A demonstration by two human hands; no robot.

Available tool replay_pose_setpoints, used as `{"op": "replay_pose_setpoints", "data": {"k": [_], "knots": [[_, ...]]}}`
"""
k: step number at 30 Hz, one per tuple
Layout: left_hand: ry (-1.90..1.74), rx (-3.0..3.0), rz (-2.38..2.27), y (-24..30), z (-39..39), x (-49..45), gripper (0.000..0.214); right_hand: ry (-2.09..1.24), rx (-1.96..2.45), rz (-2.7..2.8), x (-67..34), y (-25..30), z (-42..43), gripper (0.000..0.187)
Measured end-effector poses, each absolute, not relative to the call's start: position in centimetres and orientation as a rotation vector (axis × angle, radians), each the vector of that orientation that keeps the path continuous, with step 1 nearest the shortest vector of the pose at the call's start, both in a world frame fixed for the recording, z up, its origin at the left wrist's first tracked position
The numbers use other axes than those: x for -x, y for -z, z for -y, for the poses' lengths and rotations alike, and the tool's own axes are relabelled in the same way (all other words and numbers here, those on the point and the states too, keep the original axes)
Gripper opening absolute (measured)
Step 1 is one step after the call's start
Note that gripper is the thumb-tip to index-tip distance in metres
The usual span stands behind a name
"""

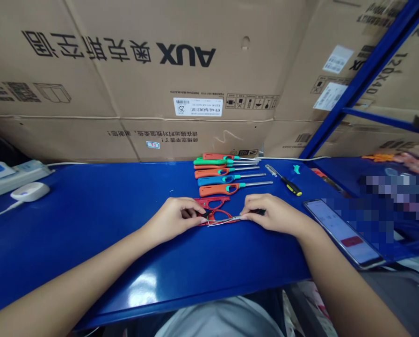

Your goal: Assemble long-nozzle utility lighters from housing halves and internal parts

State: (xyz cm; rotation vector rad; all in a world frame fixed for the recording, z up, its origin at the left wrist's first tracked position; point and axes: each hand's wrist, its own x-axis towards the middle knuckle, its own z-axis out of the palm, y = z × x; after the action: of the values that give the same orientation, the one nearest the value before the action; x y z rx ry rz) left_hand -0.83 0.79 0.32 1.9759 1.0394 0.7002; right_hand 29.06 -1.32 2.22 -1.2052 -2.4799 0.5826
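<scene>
My left hand [174,216] is closed in a pinch on a small black part [205,214] from which thin pale wires [214,223] run to the right. Between the thumb and fingers of my right hand [270,213] is the end of a slim silver metal tube [234,218]; something dark shows beneath those fingers. Under the wires lies an open red lighter shell half [227,214] with a looped trigger guard. A second red shell half [218,203] rests just behind it. Further back, several long-nosed lighters [213,190] in orange, blue, green and red lie in a row.
Right of the lighters are a yellow-black screwdriver [292,186], a clear plastic piece [270,171] and a teal part [296,169]. A phone [346,234] lies at right, near orange parts [378,157]. A power strip [18,179] sits left. Cardboard [125,93] stands behind; a blue post [335,112] rises right.
</scene>
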Motion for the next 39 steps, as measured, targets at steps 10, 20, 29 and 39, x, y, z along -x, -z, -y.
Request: {"op": "replay_pose_setpoints", "data": {"k": [10, 20, 29, 39], "knots": [[-0.803, -2.063, -1.028, -0.07, -0.6, 0.46, 0.017, -0.624, 1.17, 2.472, -29.0, -2.12, 1.28, 0.02], [-0.811, -2.115, -1.006, 0.0, -0.45, 0.59, 0.018, -0.269, 1.204, 2.607, -28.56, -2.1, 1.59, 0.021], [-0.793, -2.335, -0.905, -0.47, -0.06, 0.63, 0.022, -0.348, 1.096, 2.566, -28.78, -1.58, 1.05, 0.018], [-0.795, -2.474, -0.885, -0.17, 0.17, 0.29, 0.024, -0.374, 1.093, 2.542, -28.56, -1.69, 1.21, 0.017]]}}
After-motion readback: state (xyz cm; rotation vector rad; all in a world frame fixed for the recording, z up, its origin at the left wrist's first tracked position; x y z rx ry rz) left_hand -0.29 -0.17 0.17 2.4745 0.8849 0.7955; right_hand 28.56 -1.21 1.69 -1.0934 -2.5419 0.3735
